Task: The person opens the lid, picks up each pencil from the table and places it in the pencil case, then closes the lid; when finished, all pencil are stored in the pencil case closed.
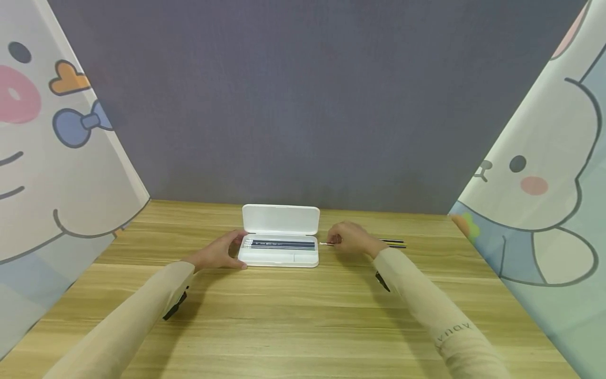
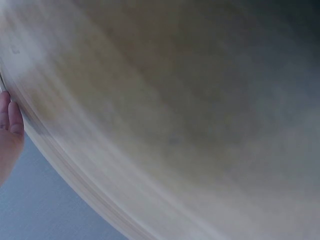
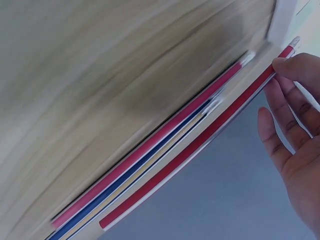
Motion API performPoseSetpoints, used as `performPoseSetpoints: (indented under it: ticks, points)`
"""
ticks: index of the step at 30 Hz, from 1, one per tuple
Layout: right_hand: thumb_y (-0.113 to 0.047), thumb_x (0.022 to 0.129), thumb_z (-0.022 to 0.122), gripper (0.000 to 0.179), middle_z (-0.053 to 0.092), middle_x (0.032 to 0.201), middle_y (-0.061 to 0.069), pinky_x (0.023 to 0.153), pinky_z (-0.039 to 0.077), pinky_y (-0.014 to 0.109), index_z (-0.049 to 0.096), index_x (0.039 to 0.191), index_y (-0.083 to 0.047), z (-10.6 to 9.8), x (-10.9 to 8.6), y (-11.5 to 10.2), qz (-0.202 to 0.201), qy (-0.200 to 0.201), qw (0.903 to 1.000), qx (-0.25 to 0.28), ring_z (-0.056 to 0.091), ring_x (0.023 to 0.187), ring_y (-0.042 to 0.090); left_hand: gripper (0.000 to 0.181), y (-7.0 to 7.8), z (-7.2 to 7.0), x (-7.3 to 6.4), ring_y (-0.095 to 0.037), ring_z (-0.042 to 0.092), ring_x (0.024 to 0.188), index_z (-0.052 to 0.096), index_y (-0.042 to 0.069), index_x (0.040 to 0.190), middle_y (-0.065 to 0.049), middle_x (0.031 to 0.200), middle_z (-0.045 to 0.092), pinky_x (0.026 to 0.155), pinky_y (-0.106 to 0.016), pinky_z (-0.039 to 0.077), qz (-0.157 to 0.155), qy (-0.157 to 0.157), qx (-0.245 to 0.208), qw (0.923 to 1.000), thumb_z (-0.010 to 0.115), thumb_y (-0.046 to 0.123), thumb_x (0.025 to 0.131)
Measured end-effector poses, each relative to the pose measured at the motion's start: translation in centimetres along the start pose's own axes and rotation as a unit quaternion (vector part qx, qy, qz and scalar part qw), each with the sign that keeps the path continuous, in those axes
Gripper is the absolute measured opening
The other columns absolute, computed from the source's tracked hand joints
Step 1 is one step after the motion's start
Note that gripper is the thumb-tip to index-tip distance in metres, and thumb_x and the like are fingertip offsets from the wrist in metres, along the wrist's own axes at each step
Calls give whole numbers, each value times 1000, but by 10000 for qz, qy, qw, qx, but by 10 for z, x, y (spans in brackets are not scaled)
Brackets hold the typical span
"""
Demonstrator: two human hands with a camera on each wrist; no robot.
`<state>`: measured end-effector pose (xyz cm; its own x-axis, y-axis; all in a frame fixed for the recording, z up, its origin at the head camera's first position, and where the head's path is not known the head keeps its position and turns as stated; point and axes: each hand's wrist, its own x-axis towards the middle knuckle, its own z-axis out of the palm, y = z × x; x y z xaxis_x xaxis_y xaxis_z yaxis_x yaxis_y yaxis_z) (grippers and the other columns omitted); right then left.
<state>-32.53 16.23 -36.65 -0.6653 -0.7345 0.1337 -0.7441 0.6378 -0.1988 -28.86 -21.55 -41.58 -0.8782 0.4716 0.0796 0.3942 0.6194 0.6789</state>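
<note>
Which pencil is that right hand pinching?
The red pencil gripped near its pale end by the right hand; the other red pencil, the blue pencil and the yellow pencil lie together, untouched.

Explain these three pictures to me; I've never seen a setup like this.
There is no machine here: a person works by hand. The wide picture comes from a camera on the head, looking forward and down; the other two from a camera on each wrist. On the wooden table lies an open white pencil case with dark pencils inside. The left hand holds its left end. The right hand pinches a red pencil near one end; more pencils, red, blue and yellow, lie on the table nearby. The left wrist picture shows mostly blurred table.
</note>
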Motion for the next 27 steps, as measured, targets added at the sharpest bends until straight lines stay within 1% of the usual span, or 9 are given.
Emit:
performPoseSetpoints:
  ticks: [3,7,9,12,16,23,27]
  points:
    - [-2,76,67,6,65,72,3,60,44,22,69,79,-8,2,10,-8,-175,-10,9998,23,54,64,9,84,1,0,0,-34,48,112,36,0,132,-17,119,53,100,-56,30,-9,8,13,10000,82,26,66]
    - [-2,77,67,6,64,73,4,62,43,22,68,79,-8,5,24,-19,-251,-41,9997,-2,56,66,13,84,2,-1,0,-35,48,113,36,0,132,-18,119,53,100,-56,30,16,-10,-27,10000,82,25,66]
    - [-2,76,66,8,64,73,3,62,43,22,68,79,-9,7,32,-25,-283,-64,9996,-37,56,67,13,84,3,-1,-1,-35,48,113,36,0,132,-18,119,53,100,-56,30,6,-23,-53,10000,81,25,66]
    - [-1,74,65,11,63,73,0,63,43,21,68,79,-11,9,43,-34,-315,-129,9994,-28,55,68,11,84,3,-1,-1,-34,47,113,36,1,132,-18,120,52,101,-56,30,-34,-17,-66,10000,81,26,66]
    - [-3,75,65,11,62,72,-5,64,43,19,68,79,-13,13,59,-44,-307,-222,9993,-60,53,68,6,85,2,0,-1,-34,47,114,36,1,133,-17,121,52,101,-55,30,-71,15,-42,10000,82,26,66]
    - [-1,74,64,12,63,71,-1,65,44,21,69,81,-10,15,83,-61,-583,-217,9980,-58,53,67,9,85,3,0,-1,-34,47,114,36,1,133,-18,121,52,100,-54,31,-58,11,-125,9999,82,25,66]
    - [-1,74,65,13,63,71,-2,66,44,21,70,82,-10,16,93,-69,-599,-277,9978,-104,53,67,8,85,4,0,-2,-35,47,114,35,0,132,-18,121,51,100,-55,32,-60,2,-143,9999,82,25,65]
